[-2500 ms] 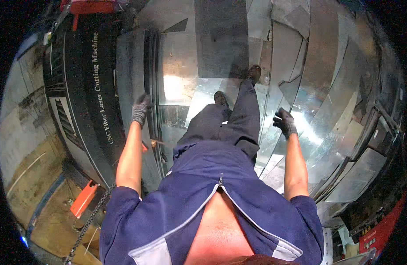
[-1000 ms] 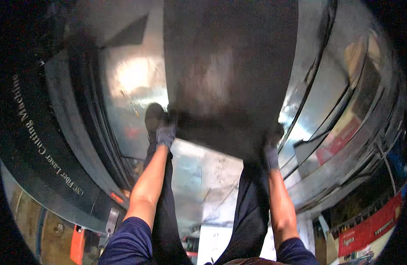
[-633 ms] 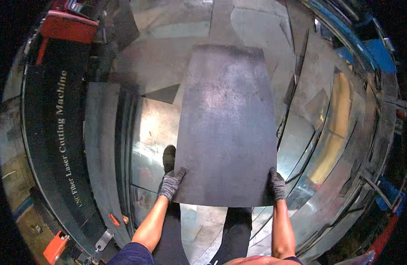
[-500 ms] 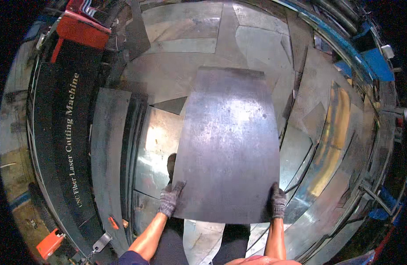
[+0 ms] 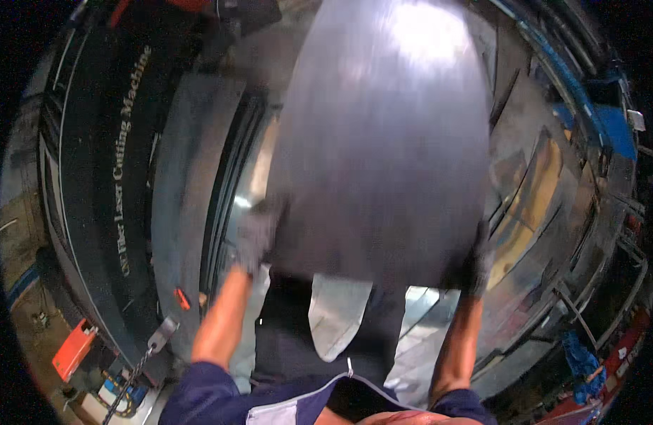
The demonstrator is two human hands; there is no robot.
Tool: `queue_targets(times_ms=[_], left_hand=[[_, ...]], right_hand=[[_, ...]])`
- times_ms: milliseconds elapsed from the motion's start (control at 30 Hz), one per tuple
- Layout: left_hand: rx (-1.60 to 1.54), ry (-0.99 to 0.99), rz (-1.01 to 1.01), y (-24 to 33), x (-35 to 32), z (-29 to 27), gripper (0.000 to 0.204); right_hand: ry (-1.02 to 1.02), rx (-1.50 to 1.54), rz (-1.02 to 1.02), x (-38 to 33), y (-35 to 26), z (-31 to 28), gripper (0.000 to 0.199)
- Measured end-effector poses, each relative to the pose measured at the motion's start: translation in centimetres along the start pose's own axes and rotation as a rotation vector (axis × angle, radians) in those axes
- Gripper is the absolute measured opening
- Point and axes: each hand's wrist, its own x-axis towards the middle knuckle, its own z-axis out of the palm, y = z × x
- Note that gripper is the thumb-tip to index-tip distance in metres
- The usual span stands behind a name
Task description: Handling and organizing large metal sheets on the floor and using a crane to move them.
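A large grey metal sheet (image 5: 383, 156) fills the middle of the head view, raised in front of me, with a bright glare near its far end. My left hand (image 5: 259, 230), in a grey knit glove, is closed on the sheet's left edge near its near corner. On the opposite edge, my gloved right hand (image 5: 480, 262) grips the sheet near the other corner. Both hands are blurred, and their fingertips are partly hidden by the sheet.
A long black machine panel (image 5: 103, 184) with lettering runs along the left. Beside it lies a grey metal strip (image 5: 188, 163). More sheets, one a yellowish strip (image 5: 528, 212), lie to the right. An orange-red box (image 5: 74, 349) and a chain (image 5: 132, 379) are at lower left.
The sheet has come up closer to me and now reaches the top of the view. Both hands have risen with it, still gripping its edges, and have moved slightly apart.
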Motion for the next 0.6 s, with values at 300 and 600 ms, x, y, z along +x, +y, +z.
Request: queue_targets(times_ms=[300,600], left_hand=[[0.341,0.2,0.78,5.9,19.6,-4.6,0.041],[1.046,-0.224,-0.182,-38.3,-8.2,-4.1,0.033]], right_hand=[[0.004,-0.568,-0.181,18.5,-0.7,2.0,0.06],[-0.523,-0.381,0.183,11.5,24.3,8.2,0.048]])
